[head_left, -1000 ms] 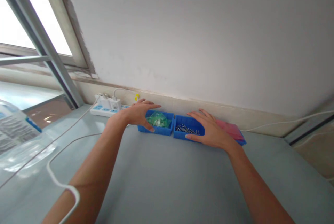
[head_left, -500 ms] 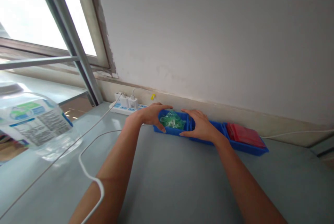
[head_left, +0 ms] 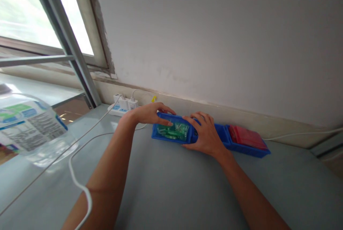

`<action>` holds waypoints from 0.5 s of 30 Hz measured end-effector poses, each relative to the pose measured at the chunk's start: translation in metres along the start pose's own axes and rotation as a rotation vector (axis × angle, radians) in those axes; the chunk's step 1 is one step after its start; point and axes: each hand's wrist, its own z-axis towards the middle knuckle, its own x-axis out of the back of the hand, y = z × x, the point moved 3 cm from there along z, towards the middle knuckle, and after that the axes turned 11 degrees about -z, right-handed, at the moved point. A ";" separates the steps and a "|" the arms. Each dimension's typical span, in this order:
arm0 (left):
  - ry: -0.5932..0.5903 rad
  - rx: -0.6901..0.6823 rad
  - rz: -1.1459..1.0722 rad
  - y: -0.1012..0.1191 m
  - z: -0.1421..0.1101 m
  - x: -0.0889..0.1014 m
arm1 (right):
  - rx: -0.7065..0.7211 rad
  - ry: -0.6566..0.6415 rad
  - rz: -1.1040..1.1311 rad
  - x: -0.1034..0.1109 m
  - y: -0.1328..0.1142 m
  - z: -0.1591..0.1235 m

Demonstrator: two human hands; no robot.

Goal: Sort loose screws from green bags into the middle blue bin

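A blue plastic bin (head_left: 157, 135) stands at the foot of the wall, its top tipped toward me. Inside it lies a clear bag of green items (head_left: 175, 130), too blurred to name. My left hand (head_left: 150, 113) grips the bin's left back rim, its thumb over the inside. At the other end, my right hand (head_left: 205, 135) is closed around the right side, thumb low at the front and fingers over the rim. That hand partly hides another blue bin (head_left: 223, 134) to the right. Beyond it, a third blue bin (head_left: 249, 150) holds red plastic bags (head_left: 248, 137).
A power strip (head_left: 115, 111) with chargers lies left of the bins. White cables (head_left: 77, 183) cross the grey table (head_left: 171, 194), one passing over my left forearm. A large clear bottle (head_left: 34, 130) stands close on the left, near a metal post (head_left: 66, 37).
Both hands, apart around the bin before, have closed on its ends. The bin has tipped toward me, and the green contents have slid toward its front. The view has shifted slightly.
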 end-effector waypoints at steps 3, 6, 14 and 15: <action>0.007 -0.010 0.005 0.001 0.001 -0.001 | -0.010 -0.014 0.013 -0.001 0.001 0.000; 0.026 -0.006 0.014 0.001 0.003 -0.003 | -0.030 -0.065 0.024 0.000 0.003 0.002; 0.117 0.084 0.173 0.007 0.020 -0.013 | -0.082 -0.182 0.102 0.001 0.014 0.014; 0.124 0.076 0.196 0.010 0.023 -0.016 | -0.088 -0.194 0.108 0.000 0.015 0.014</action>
